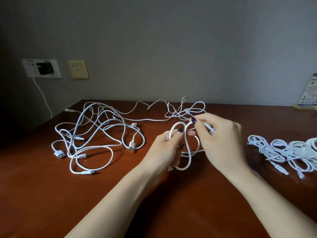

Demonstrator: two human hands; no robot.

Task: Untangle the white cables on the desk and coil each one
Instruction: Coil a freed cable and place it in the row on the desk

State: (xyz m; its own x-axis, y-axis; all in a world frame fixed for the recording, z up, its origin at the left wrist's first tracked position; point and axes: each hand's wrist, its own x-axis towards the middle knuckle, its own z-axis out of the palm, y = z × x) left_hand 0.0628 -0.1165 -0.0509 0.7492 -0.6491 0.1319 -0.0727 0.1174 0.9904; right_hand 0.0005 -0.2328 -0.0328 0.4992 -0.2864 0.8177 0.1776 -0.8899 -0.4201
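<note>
White cable [189, 155] loops stand upright, gripped in the left hand [163, 152], while the right hand [223, 140] pinches its tail right beside them, closest for wrapping.

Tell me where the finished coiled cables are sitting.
Head view: the coiled cables lie in a row on the desk, far right, just past the right hand.

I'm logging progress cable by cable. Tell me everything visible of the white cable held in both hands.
The held cable is thin, white, smooth and plastic-looking. It is bent into tall loops, partly coiled, over the desk. The left hand grips the loops together; the right hand pinches one strand near the top. A white plug hangs under the left hand.
</note>
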